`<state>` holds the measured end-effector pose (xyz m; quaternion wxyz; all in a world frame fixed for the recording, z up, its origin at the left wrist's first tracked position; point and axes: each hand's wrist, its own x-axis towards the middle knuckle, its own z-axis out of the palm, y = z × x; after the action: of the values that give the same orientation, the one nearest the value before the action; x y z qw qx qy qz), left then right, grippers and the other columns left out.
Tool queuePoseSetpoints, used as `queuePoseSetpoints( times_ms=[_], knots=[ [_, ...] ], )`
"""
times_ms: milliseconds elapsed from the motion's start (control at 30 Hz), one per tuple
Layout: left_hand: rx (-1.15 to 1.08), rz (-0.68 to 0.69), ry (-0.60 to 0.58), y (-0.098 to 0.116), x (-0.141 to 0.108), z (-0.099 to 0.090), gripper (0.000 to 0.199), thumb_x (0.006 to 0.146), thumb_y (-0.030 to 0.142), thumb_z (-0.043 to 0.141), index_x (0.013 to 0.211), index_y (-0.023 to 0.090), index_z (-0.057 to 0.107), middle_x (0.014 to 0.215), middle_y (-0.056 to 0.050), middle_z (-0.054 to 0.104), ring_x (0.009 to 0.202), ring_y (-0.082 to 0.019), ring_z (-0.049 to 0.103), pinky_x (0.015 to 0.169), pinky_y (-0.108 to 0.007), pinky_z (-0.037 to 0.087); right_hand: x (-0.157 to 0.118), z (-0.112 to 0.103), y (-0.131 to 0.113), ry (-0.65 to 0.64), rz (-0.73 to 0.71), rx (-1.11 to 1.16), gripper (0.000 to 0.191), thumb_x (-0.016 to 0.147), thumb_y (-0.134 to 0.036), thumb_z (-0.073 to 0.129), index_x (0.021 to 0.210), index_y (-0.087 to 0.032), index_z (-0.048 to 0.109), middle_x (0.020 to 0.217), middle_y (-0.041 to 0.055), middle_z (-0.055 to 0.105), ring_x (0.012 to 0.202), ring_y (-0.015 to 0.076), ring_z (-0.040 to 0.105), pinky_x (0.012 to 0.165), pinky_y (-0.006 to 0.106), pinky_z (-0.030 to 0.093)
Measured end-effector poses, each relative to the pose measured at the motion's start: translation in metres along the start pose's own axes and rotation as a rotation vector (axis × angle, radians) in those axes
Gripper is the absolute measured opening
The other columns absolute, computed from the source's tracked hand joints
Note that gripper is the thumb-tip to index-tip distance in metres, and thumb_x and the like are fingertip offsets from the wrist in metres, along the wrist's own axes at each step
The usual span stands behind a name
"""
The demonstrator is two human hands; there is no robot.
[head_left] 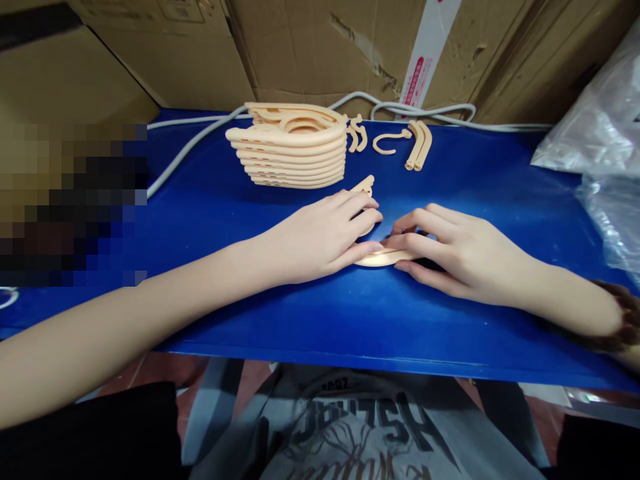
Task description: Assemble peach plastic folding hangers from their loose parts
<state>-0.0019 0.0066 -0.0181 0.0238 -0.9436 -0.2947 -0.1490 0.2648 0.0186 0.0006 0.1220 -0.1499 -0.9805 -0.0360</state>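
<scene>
- Blue table [310, 327] fills the space before me, with brown cardboard [310, 53] standing along its far edge and a pale cable [187, 148] trailing there.
- My left hand [325, 233] holds the left end of one curved bar [381, 259], its thumb laid on the bar.
- My right hand [455, 253] has the same bar pinched at its right end, thumb at the near edge and fingers over the top.
- So the bar lies between my two grips, low over the table, near its front edge.
- It is cream, smooth and slim, bowed gently towards me.
- One cream end piece [369, 183] shows past my left fingers; whether it joins the bar, I cannot tell.
- One stack [295, 157] of matching cream frames sits beyond my left hand; its layers overlap too closely to count surely.
- Right of the stack lie two small curved pieces [359, 137], one hook [387, 141] and two longer arms [419, 147] side by side.
- Clear plastic [595, 127] is bunched at the far right.
</scene>
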Motion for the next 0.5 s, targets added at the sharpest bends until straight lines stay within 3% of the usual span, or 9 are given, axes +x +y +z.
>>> queuePoseSetpoints(
  times_ms=[500],
  knots=[
    [-0.004,-0.023,-0.026,0.0004,0.0001,-0.0004,0.051,0.114,0.044,0.033,0.135,0.006,0.06,0.145,-0.023,0.061,0.139,-0.035,0.056,0.118,-0.049,0.045,0.0004,0.0006,-0.0004,0.015,-0.022,-0.017,0.023,0.107,-0.029,0.051,0.119,-0.015,0.065,0.115,0.0133,0.068,0.095,0.0232,0.063,0.083,0.036,0.053]
  ],
)
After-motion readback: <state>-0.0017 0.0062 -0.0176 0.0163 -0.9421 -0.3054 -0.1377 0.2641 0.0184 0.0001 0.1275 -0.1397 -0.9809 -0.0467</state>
